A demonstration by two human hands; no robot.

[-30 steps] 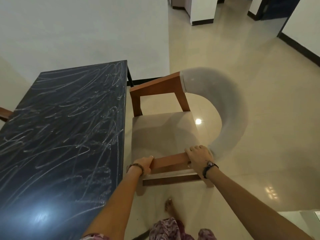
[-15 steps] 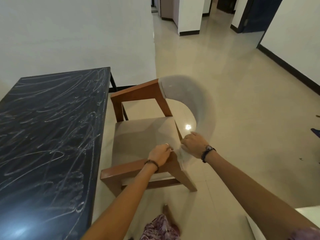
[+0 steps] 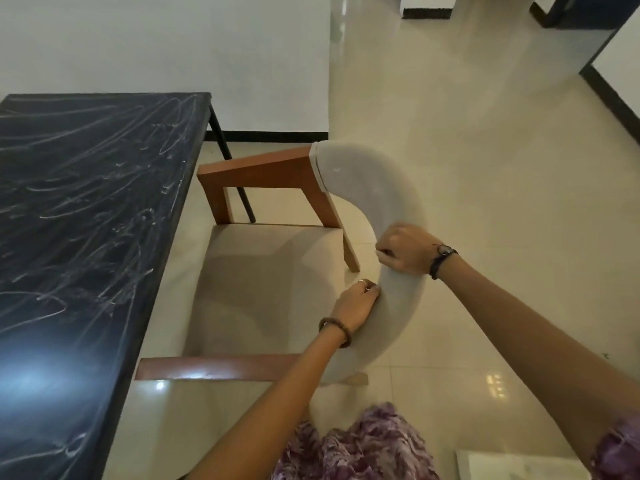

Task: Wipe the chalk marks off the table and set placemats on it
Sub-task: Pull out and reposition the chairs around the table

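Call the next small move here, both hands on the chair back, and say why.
Probably ease the chair a little further from the table and let go. Both the left hand and the right hand grip its curved padded backrest, its seat sits close beside the table edge, and the chalk marks are unwiped, with no cloth in view.

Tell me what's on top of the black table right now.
Only white chalk scribbles cover the black table. No placemats or cloth show; its left part lies outside the picture.
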